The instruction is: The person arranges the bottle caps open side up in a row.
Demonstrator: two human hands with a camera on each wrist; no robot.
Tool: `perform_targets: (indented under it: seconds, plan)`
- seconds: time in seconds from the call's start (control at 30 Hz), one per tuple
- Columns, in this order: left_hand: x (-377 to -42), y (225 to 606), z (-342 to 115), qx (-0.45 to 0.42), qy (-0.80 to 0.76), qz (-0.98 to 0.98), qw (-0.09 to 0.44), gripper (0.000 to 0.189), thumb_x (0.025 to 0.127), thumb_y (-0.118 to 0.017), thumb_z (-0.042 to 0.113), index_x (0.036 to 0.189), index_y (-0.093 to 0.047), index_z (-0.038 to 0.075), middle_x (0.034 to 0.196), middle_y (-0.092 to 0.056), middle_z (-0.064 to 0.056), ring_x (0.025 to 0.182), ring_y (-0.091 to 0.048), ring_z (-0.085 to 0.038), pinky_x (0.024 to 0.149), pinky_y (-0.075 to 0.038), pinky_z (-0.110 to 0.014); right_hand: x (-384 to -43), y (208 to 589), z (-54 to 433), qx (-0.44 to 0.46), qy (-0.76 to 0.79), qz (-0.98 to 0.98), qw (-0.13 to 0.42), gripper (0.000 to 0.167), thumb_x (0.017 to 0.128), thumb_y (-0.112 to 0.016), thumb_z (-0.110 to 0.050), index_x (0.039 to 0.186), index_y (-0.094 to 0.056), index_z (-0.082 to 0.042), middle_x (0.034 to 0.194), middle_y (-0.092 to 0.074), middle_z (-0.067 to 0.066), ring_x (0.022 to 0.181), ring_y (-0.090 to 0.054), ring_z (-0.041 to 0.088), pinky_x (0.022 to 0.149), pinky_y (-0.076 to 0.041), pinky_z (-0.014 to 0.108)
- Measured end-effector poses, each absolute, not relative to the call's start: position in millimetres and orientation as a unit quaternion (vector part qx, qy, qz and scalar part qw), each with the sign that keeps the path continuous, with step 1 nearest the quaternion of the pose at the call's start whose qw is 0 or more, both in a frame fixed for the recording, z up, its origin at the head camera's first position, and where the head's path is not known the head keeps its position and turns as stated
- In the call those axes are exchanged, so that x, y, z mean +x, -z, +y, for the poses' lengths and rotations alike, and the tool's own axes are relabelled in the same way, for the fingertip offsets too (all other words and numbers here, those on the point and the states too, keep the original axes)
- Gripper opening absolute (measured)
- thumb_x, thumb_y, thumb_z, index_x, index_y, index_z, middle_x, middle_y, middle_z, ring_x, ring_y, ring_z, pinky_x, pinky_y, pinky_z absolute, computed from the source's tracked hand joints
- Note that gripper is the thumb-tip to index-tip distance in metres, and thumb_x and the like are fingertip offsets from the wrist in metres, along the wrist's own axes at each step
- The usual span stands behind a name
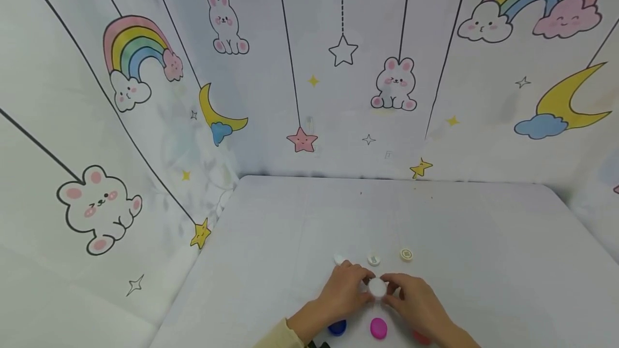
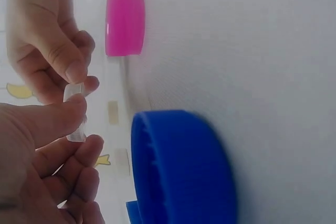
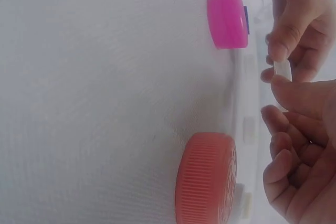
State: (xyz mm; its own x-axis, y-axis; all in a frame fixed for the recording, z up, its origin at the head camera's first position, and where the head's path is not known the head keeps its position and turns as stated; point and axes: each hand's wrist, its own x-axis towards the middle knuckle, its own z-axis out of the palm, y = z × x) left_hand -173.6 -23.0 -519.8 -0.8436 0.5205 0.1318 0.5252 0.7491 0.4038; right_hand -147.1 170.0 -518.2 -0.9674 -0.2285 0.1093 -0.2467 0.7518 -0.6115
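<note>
A small whitish bottle cap (image 1: 377, 287) is held up between both hands; in the left wrist view the cap (image 2: 79, 133) looks translucent, with ridged sides. My left hand (image 1: 344, 288) pinches it between thumb and fingers from the left. From the right, my right hand (image 1: 417, 301) pinches its other edge with thumb and fingertips. Nearer the body lie a blue cap (image 1: 337, 327), a magenta cap (image 1: 379, 328) and a red cap (image 1: 422, 338), the red one partly hidden by the right hand. The red cap (image 3: 205, 179) has ridged sides in the right wrist view.
Beyond the hands, a row on the white tabletop (image 1: 290, 219) holds a white cap (image 1: 339, 258) partly behind the left hand, another white cap (image 1: 373, 260) and a cream cap (image 1: 406, 254). A cloth printed with rainbows and animals hangs behind and at the sides.
</note>
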Motion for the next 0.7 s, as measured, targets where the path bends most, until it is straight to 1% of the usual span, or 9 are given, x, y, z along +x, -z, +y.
perform_targets:
  seconds: [0.13, 0.3, 0.5, 0.7]
  plan:
    - [-170.3, 517.1, -24.1, -0.279, 0.239, -0.930, 0.002, 0.037, 0.081, -0.080, 0.031, 0.115, -0.069, 0.021, 0.093, -0.066, 0.016, 0.084, -0.047, 0.001, 0.074, -0.039, -0.015, -143.9, 514.2, 171.9, 0.134, -0.341, -0.930, 0.017, 0.038, 0.075, -0.082, -0.013, 0.110, -0.070, -0.012, 0.079, -0.061, -0.019, 0.058, -0.044, -0.004, 0.054, -0.040, 0.019]
    - [-168.2, 513.4, -25.6, -0.289, 0.253, -0.923, 0.018, 0.036, 0.081, -0.080, 0.029, 0.115, -0.070, 0.019, 0.095, -0.067, 0.013, 0.085, -0.048, 0.000, 0.074, -0.039, -0.014, -141.6, 510.8, 172.7, 0.143, -0.348, -0.926, 0.026, 0.038, 0.075, -0.083, -0.012, 0.111, -0.070, -0.011, 0.080, -0.062, -0.017, 0.059, -0.044, -0.004, 0.054, -0.041, 0.019]
    - [-167.4, 512.7, -26.2, -0.300, 0.248, -0.921, 0.028, 0.037, 0.084, -0.077, 0.030, 0.118, -0.070, 0.017, 0.097, -0.069, 0.012, 0.085, -0.049, 0.000, 0.074, -0.039, -0.015, -141.1, 511.2, 172.4, 0.130, -0.356, -0.925, 0.026, 0.038, 0.076, -0.082, -0.012, 0.113, -0.070, -0.010, 0.081, -0.061, -0.017, 0.059, -0.045, -0.003, 0.055, -0.042, 0.019]
    - [-167.1, 512.6, -27.6, -0.293, 0.261, -0.919, 0.025, 0.038, 0.086, -0.076, 0.030, 0.120, -0.070, 0.016, 0.097, -0.069, 0.011, 0.083, -0.048, 0.001, 0.071, -0.040, -0.014, -140.3, 512.3, 171.1, 0.136, -0.376, -0.915, 0.048, 0.040, 0.077, -0.081, -0.011, 0.115, -0.069, -0.007, 0.082, -0.060, -0.015, 0.058, -0.045, -0.003, 0.054, -0.041, 0.019]
